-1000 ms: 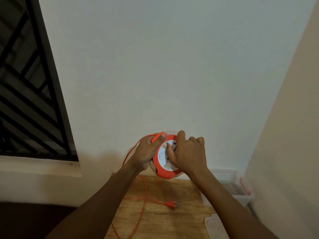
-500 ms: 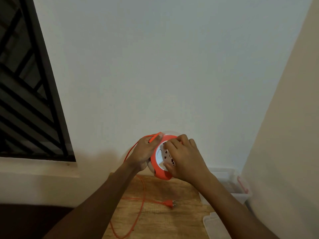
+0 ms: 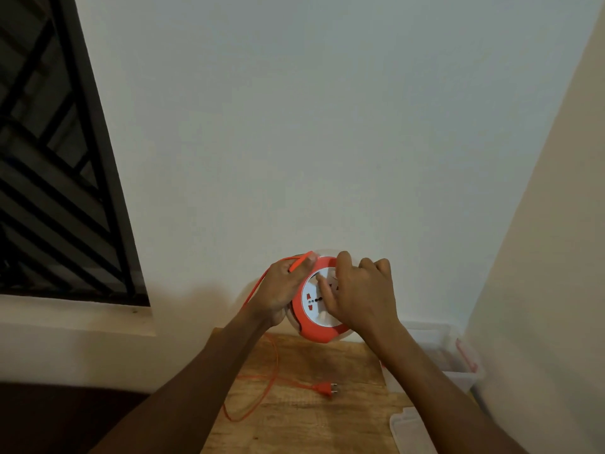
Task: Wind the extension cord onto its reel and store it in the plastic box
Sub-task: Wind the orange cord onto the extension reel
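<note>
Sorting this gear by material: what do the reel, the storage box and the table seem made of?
Reel: smooth orange and white moulded plastic, probably. Storage box: translucent plastic, its walls see-through, with a red latch. Table: wood or wood-look laminate, showing grain; which, I cannot tell.

Dim, soft indoor light; the pale plaster wall (image 3: 327, 126) carries faint hand shadows low down, and wide-angle distortion bends its edges.
</note>
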